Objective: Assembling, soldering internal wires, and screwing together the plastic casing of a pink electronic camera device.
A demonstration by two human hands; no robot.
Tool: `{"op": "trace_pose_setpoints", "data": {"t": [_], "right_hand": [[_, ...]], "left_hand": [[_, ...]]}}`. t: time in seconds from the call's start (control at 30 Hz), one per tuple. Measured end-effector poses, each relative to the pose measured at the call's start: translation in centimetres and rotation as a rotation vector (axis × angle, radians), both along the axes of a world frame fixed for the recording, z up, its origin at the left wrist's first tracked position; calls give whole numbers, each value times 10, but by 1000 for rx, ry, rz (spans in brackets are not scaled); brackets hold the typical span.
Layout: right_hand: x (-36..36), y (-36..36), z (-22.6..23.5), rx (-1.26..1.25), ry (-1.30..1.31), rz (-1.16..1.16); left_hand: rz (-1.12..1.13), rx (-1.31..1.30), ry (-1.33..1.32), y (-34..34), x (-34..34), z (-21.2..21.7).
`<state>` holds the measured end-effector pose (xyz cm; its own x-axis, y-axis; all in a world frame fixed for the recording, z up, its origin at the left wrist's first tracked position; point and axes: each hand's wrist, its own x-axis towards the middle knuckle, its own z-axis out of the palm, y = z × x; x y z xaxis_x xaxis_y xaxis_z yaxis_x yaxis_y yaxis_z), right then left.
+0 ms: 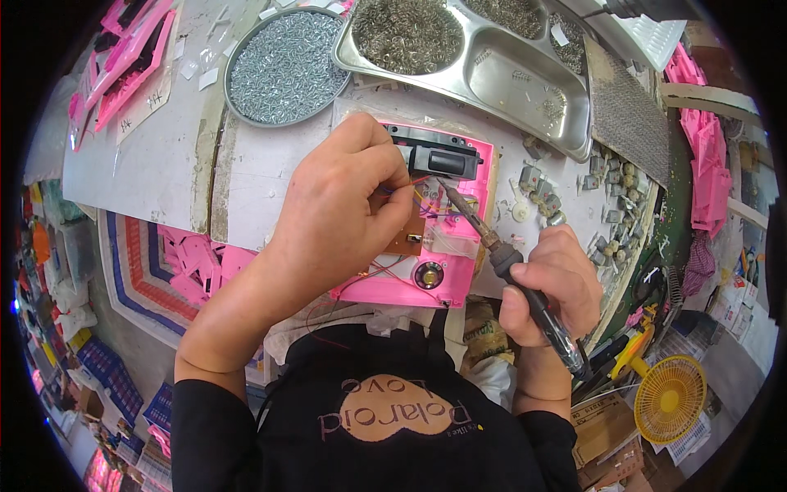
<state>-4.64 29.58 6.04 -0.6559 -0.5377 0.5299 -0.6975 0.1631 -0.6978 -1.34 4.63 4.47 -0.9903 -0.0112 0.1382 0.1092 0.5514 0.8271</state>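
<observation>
Cluttered workbench (147, 156): left hand (340, 205) grip pinches wires (402, 187) on pink casing (484, 164); right hand (553, 283) grip fisted around soldering iron (500, 254).

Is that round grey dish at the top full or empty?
Full. The round grey dish is heaped nearly to its rim with small shiny metal parts, too small to identify.

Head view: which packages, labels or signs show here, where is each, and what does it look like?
Paper strip: upper left on the bench, white, with dark handwriting.
Cardboard boxes: lower right beside the yellow fan, brown.
Small paper tag: in the steel tray, white, rectangular.
No screens in view.
</observation>
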Motion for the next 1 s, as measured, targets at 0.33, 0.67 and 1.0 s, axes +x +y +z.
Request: {"op": "trace_pose_setpoints", "data": {"t": [0.33,0.67,1.0], "right_hand": [[-1,-4,1,41,2,-7],[-1,-6,5,134,103,2],[0,1,1,148,139,31]], "left_hand": [[24,28,-7,2,-1,2],[33,21,6,2,-1,0],[34,5,30,3,-2,0]]}}
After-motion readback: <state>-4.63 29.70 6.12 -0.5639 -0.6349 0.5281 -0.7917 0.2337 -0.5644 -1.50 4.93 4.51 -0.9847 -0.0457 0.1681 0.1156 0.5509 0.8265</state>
